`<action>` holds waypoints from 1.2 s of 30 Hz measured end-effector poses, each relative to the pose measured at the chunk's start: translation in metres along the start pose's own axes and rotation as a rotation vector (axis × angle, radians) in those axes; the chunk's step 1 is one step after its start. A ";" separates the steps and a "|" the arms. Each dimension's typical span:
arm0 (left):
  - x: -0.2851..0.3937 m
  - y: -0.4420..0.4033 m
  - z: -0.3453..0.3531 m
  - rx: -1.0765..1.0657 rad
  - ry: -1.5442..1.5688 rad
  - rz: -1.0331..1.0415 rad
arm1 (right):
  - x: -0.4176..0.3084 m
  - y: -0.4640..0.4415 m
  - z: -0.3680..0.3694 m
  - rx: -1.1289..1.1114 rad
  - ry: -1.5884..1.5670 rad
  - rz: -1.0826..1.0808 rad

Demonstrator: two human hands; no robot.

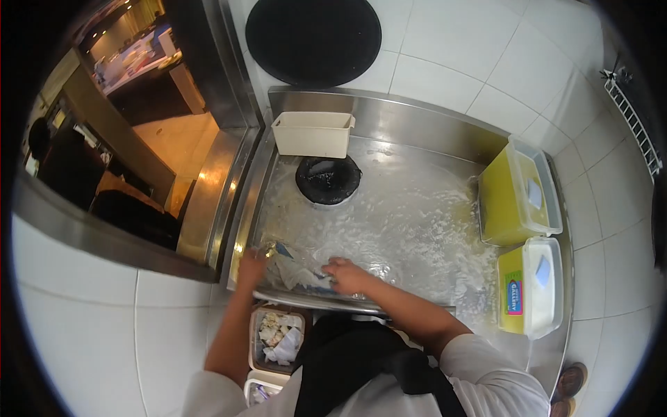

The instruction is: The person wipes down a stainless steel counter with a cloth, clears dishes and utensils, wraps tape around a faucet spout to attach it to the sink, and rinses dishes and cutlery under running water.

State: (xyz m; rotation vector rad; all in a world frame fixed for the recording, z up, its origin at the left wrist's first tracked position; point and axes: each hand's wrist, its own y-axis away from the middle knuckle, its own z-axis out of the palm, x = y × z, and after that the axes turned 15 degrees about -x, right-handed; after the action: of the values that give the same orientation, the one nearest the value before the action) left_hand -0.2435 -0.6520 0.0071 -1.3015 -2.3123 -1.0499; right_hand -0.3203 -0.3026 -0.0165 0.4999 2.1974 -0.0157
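A crumpled wet cloth (295, 272), greyish white with some blue, lies at the near left corner of a wet steel counter (410, 222). My right hand (346, 276) is at the cloth's right end, its fingers bent around the edge of it. At the cloth's left end is my left hand (251, 267), close to the counter's raised rim; its fingers are blurred, and what they hold is hard to make out. Water and suds spread over the steel around the cloth.
A black round object (328, 181) sits by a cream bin (313, 135) at the back left. Two yellow-and-clear tubs (514, 194) (531, 286) line the right side. Below the front edge is a waste bin (253, 347). An opening (201, 201) is on the left.
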 end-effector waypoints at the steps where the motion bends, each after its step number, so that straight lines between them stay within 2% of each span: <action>1: -0.001 0.002 0.033 -0.155 -0.068 -0.078 | -0.007 -0.001 -0.002 -0.002 0.081 -0.013; 2: 0.022 0.015 0.057 -0.317 -0.146 -0.222 | -0.013 -0.005 -0.002 -0.007 0.163 -0.036; 3: 0.055 0.031 0.068 -0.347 -0.287 -0.197 | -0.013 -0.008 0.005 -0.144 0.123 -0.002; 4: 0.062 0.028 0.104 -0.143 -0.261 -0.194 | -0.012 -0.012 0.012 -0.281 0.095 0.018; 5: 0.098 0.031 0.104 -0.155 -0.084 -0.293 | -0.015 -0.008 0.017 -0.237 0.079 0.032; 7: 0.113 0.002 0.134 0.085 -0.166 -0.284 | -0.002 -0.005 0.029 -0.040 0.014 -0.078; 8: 0.113 -0.015 0.132 0.104 -0.165 -0.291 | -0.008 -0.003 0.024 -0.041 0.018 -0.097; 10: 0.125 -0.040 0.133 0.251 -0.276 0.012 | -0.009 0.011 0.012 0.153 -0.051 0.018; 11: 0.134 -0.046 0.140 0.267 -0.274 0.069 | -0.005 0.016 0.008 0.158 0.004 0.113; 13: 0.149 -0.051 0.147 0.200 -0.396 0.176 | 0.009 0.023 0.009 0.155 -0.024 0.178; 14: 0.159 -0.052 0.152 0.149 -0.509 0.290 | 0.013 0.031 0.010 0.154 -0.045 0.233; 15: 0.177 -0.048 0.157 0.131 -0.477 0.409 | 0.011 0.039 0.008 0.149 -0.064 0.241; 19: 0.224 -0.095 0.204 -0.028 -0.565 0.707 | 0.000 0.040 -0.006 0.228 0.128 0.482; 21: 0.266 -0.115 0.224 -0.006 -0.454 0.901 | 0.030 0.030 0.001 0.509 0.022 0.546; 22: 0.280 -0.133 0.232 -0.021 -0.456 0.944 | 0.036 0.029 -0.011 0.583 0.033 0.624; 26: 0.349 -0.207 0.282 -0.119 -0.539 1.130 | 0.084 0.061 -0.065 0.724 -0.062 0.784; 27: 0.373 -0.212 0.299 -0.215 -0.514 1.153 | 0.093 0.078 -0.076 0.746 -0.077 0.830; 29: 0.412 -0.196 0.338 -0.348 -0.501 1.184 | 0.109 0.115 -0.100 0.751 -0.175 0.910; 31: 0.448 -0.160 0.367 -0.493 -0.494 1.328 | 0.119 0.163 -0.105 0.751 -0.256 0.973; 33: 0.460 -0.132 0.415 -0.526 -0.538 1.373 | 0.129 0.215 -0.102 0.688 -0.337 1.111; 36: 0.472 -0.064 0.468 -0.550 -0.597 1.451 | 0.121 0.299 -0.085 0.697 -0.450 1.143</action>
State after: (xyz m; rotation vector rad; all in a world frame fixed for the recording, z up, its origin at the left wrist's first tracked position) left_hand -0.5109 -0.0472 -0.0830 -2.9774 -0.6198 -0.7163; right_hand -0.3436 0.0298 -0.0067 1.8582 1.1730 -0.2538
